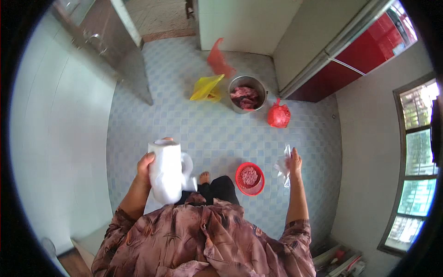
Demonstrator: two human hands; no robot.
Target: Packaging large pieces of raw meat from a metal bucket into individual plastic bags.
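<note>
My left hand [143, 166] grips a thick white roll [165, 173], apparently of thin plastic film or bags, whose hollow core shows at its far end. A loose white strip [187, 168] curls off its right side. Out to the right, my right hand [294, 162] pinches a crumpled piece of clear plastic [284, 168], which hangs down from the fingers. On the floor between both hands, closer to the right one, stands a red plastic basket [236, 178] with pale pink pieces of what looks like meat [249, 176] inside.
A metal pot [242, 109] holding raw meat [245, 95] stands ahead on the tiled floor [207, 128]. Beside it are a knotted red plastic bag [279, 115], a yellow bag [205, 89] and another red bag [219, 60]. An open door [117, 52] stands far left; a window [415, 162] is right.
</note>
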